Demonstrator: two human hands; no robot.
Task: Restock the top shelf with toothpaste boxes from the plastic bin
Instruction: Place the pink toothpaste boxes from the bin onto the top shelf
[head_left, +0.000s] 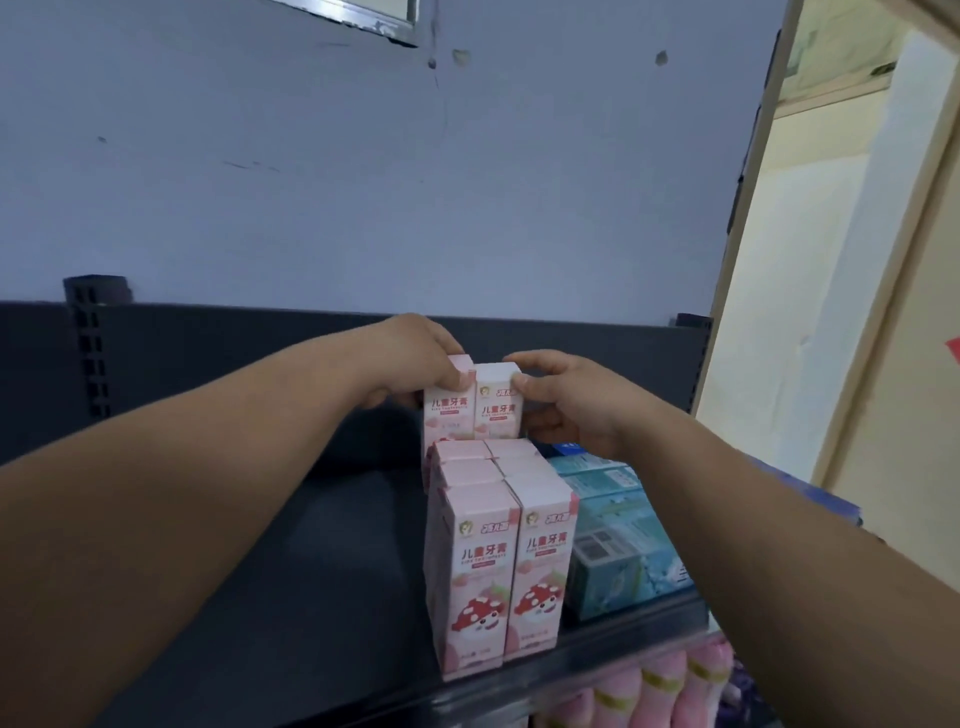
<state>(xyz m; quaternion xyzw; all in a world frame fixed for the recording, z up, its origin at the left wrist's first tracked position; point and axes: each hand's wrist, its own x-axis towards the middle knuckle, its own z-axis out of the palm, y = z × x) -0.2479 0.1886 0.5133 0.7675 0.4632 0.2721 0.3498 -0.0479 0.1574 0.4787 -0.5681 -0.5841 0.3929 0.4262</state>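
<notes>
At the bottom right, under the shelf edge, some pink soft packs (665, 691) with yellow bands lie on a lower level. Above them is the dark top shelf (311, 571), and two bare forearms come in over it from the lower left and the lower right. On the shelf, nearest to the camera, pink toothpaste boxes (472, 577) stand upright in two rows that touch side by side and run away toward the back. The front pair shows a red cartoon figure and Chinese print. Just beside these rows on the right, teal boxes (618, 545) lie packed together. At the far end of the pink rows two more pink boxes are upright and pressed against each other. The left hand (415, 358) grips the left box (449, 415), with its fingers curled over the top and the thumb on the front face. The right hand (566, 400) grips the right box (500, 413), with the thumb on the upper front corner and the fingers bent around the right side. The lower ends of both held boxes are hidden behind the rows, so I cannot tell if they stand on the shelf. Behind the hands is the dark back panel (234, 364) with a slotted post (91, 353) at the left, then a grey-blue wall (363, 182), and a pale door frame (753, 208) at the right
</notes>
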